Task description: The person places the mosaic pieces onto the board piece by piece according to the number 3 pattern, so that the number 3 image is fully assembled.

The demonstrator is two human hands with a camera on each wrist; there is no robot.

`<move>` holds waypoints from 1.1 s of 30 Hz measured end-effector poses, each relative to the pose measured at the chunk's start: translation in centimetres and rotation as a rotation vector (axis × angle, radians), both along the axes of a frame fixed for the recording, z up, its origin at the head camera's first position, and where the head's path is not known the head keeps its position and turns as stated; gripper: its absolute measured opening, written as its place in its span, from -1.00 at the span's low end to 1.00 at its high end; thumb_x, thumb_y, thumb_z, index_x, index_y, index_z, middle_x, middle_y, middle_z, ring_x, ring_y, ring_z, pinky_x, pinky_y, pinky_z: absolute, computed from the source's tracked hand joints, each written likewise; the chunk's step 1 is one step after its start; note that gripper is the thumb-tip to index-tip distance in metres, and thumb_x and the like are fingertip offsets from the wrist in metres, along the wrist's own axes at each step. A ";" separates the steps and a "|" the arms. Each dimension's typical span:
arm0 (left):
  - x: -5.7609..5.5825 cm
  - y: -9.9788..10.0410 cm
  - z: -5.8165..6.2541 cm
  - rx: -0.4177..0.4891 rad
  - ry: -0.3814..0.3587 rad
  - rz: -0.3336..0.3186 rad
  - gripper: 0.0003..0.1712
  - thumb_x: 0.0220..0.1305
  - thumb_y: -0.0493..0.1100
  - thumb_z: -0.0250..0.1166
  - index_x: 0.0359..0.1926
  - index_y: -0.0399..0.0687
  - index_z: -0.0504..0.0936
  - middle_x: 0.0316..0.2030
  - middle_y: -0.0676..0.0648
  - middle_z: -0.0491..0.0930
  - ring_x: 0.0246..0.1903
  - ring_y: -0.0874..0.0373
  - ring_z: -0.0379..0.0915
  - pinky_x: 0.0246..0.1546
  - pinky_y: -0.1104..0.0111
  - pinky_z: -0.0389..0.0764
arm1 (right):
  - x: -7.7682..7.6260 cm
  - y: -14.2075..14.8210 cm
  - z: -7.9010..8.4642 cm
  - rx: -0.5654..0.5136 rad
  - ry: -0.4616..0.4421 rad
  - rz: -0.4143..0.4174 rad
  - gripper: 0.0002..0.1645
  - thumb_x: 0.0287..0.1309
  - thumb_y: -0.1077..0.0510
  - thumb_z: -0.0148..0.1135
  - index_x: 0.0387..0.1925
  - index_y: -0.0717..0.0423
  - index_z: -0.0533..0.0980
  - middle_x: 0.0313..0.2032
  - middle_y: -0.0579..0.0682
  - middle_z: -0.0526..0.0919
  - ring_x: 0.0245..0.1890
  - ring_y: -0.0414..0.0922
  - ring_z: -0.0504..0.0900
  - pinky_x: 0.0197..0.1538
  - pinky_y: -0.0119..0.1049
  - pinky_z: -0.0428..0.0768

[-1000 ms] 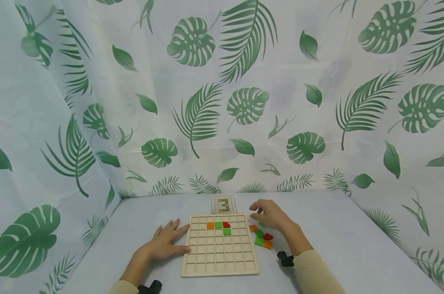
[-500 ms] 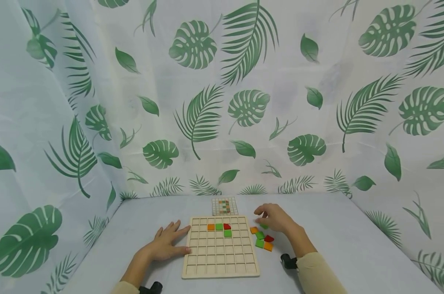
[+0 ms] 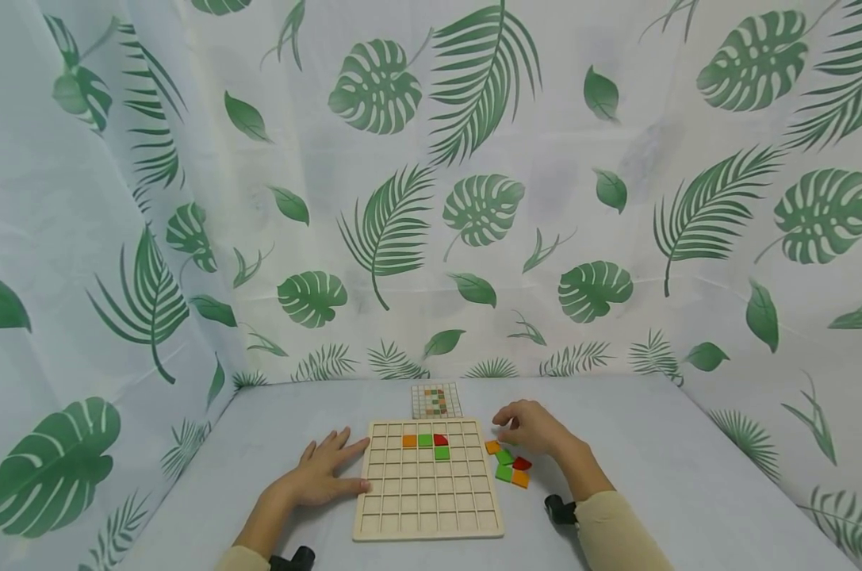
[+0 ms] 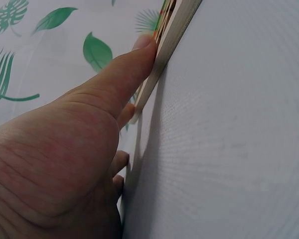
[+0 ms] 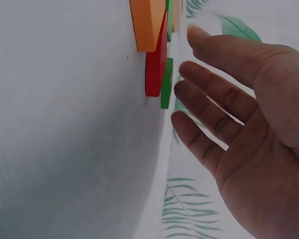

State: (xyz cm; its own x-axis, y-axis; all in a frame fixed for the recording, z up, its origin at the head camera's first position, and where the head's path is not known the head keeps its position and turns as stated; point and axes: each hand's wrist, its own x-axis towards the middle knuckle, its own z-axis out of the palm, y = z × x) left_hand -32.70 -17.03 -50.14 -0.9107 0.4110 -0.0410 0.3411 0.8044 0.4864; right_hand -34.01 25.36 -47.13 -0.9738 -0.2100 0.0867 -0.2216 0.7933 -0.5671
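A square wooden grid board (image 3: pixel 428 492) lies in the middle of the table. In its upper cells sit an orange tile (image 3: pixel 410 441), two green tiles, one of them a green tile (image 3: pixel 442 453) below the others, and a red round-edged tile (image 3: pixel 441 439). My left hand (image 3: pixel 322 472) rests with spread fingers at the board's left side; the thumb (image 4: pixel 134 59) touches its edge. My right hand (image 3: pixel 534 428) hovers over the back of the loose tiles, fingers loosely bent. In the right wrist view nothing shows between thumb and fingers, near a green tile (image 5: pixel 167 84).
Loose tiles lie right of the board: an orange tile (image 3: pixel 492 447), a red tile (image 3: pixel 522 463), a green tile (image 3: pixel 504 473) and others. Behind the board is a small printed pattern card (image 3: pixel 427 403). A leaf-print curtain (image 3: pixel 416 238) hangs around the table.
My right hand has moved a little right and down from beside the board's corner, now covering the rearmost green tile. The left hand stays at the board; the view has shifted slightly.
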 end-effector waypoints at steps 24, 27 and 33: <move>-0.3 0.0 0.2 0.006 -0.016 0.001 0.02 0.14 0.52 0.36 0.55 0.30 0.36 0.63 -0.27 0.05 0.64 -0.32 -0.25 0.55 -0.36 -0.36 | 0.4 -1.5 -0.1 0.023 -0.041 0.089 -0.79 0.02 0.21 0.63 -0.27 -0.02 0.76 -0.29 -0.14 0.65 -0.29 -0.14 0.54 -0.28 -0.29 0.61; -0.2 -0.2 0.2 0.013 -0.017 -0.006 0.02 0.16 0.51 0.36 0.55 0.28 0.36 0.63 -0.29 0.04 0.64 -0.34 -0.25 0.54 -0.38 -0.36 | 0.6 -1.7 0.0 0.042 -0.037 0.090 -0.79 0.04 0.23 0.62 -0.27 -0.01 0.75 -0.29 -0.13 0.64 -0.28 -0.14 0.53 -0.26 -0.27 0.62; -0.3 -0.1 0.0 0.026 -0.016 -0.018 0.02 0.17 0.50 0.35 0.56 0.25 0.35 0.63 -0.31 0.04 0.64 -0.36 -0.26 0.53 -0.40 -0.37 | 0.8 -2.1 0.0 0.066 -0.055 0.074 -0.80 0.09 0.22 0.59 -0.27 -0.01 0.71 -0.31 -0.13 0.63 -0.28 -0.15 0.52 -0.20 -0.24 0.61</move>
State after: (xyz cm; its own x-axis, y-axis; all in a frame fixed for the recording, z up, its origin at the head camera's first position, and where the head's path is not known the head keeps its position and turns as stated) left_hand -32.97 -17.16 -50.12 -0.9026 0.4282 -0.0443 0.3472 0.7851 0.5130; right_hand -33.20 23.23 -47.14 -0.9583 -0.2853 0.0168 -0.2510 0.8120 -0.5270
